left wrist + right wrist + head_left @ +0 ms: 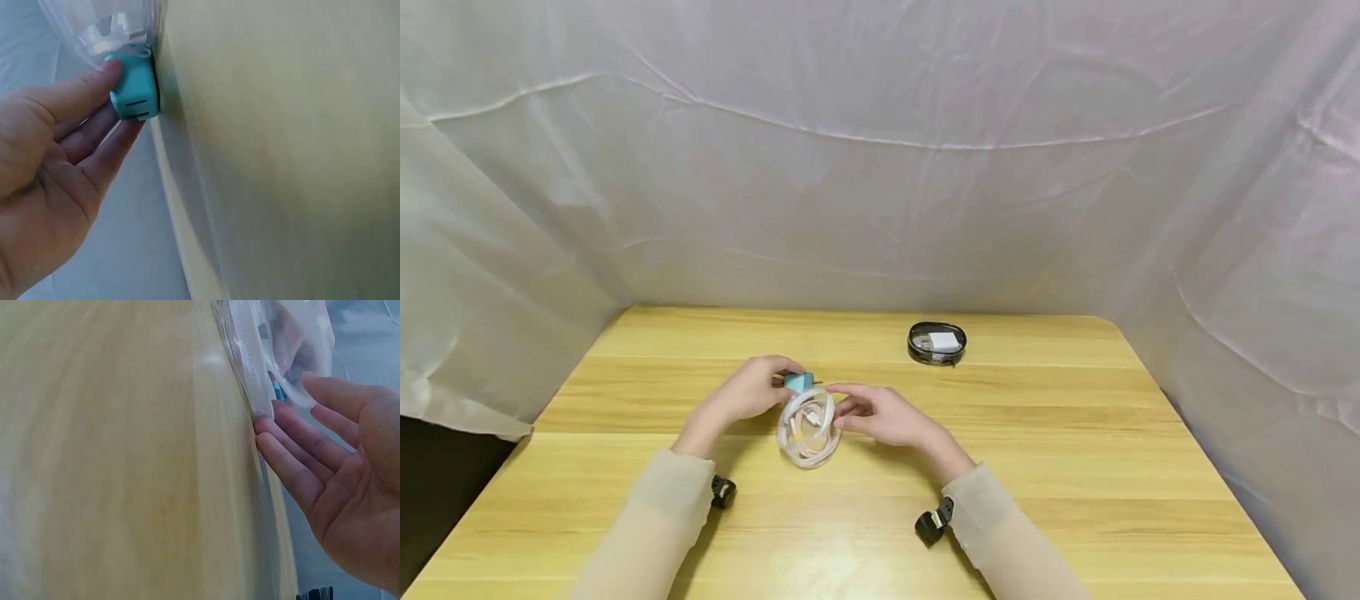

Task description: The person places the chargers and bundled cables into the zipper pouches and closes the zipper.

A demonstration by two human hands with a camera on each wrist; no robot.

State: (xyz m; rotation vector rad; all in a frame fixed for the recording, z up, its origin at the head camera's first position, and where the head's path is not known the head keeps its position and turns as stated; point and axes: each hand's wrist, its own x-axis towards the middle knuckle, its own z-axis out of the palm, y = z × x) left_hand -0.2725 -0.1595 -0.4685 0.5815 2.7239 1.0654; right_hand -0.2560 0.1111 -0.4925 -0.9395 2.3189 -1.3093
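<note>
Between thumb and fingers my left hand (758, 388) pinches a teal charger block (134, 87), whose slotted end shows in the left wrist view. Right beside the block, on the table, is a clear round zip pouch (784, 439) with a white rim. Inside the pouch lies a coiled pink cable (807, 454) with a white plug. From the other side my right hand (883, 415) reaches the pouch, its fingertips at the rim. In the right wrist view those fingers are nearly straight, and the thumb stands apart beside the raised clear film (300, 350).
Farther back on the wooden table (1037, 467) stands a black-edged clear pouch (936, 358) with a white charger block (944, 341) in it. Pale cloth (880, 225) hangs behind the table and along both sides.
</note>
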